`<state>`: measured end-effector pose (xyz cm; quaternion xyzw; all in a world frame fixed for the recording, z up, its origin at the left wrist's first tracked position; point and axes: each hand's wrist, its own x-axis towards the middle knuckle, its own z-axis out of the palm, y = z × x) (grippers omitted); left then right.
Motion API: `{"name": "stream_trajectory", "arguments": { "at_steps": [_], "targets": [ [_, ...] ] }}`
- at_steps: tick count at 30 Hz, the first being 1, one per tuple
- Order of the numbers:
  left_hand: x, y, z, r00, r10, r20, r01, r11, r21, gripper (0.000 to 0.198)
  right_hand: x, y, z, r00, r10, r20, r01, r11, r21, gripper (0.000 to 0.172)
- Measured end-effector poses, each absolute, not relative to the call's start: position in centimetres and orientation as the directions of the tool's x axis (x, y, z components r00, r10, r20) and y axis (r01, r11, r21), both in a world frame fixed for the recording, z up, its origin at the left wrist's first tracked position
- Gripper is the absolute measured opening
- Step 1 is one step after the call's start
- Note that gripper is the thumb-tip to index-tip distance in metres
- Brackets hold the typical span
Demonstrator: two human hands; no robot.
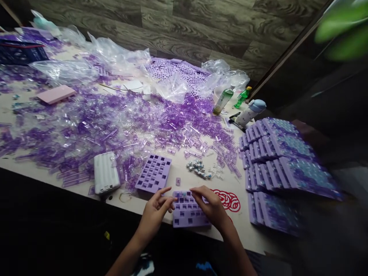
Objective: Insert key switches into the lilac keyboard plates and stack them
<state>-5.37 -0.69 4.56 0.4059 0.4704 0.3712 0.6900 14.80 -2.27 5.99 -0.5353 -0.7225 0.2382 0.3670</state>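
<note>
A light purple plastic panel with rows of square holes (184, 218) lies at the table's front edge between my hands. Small clear pieces sit in its top row at the left. My left hand (153, 211) is at the panel's upper left corner, thumb and fingers apart, with nothing visible in them. Over the upper right part of the panel, the fingers of my right hand (211, 205) are pressed together and point down; whatever is between them is hidden. A single small clear purple piece (178, 181) lies just beyond the panel. Up and to the left rests a second holed panel (153, 174).
Small metallic parts (198, 168) and red rings (230, 201) lie near my right hand. Stacked purple assemblies (270, 153) stand at the right. Loose clear purple pieces (172, 122) cover the middle. A white case (106, 172), bottle (224, 100) and tumbler (251, 113) also stand there.
</note>
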Motion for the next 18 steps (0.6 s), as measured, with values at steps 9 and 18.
{"name": "stream_trajectory", "arguments": {
  "at_steps": [9,18],
  "targets": [
    [-3.9,-1.4,5.2,0.377,0.849,-0.369,0.029,0.387,0.921,0.062,13.2,-4.6,4.3,-0.220,0.911,0.350,0.458,0.413,-0.788,0.024],
    [-3.0,-1.1,4.0,0.409,0.912,-0.004,0.393,-0.172,0.903,0.029,15.6,-3.7,3.6,-0.172,0.933,0.316,0.641,0.350,-0.683,0.016]
  ]
}}
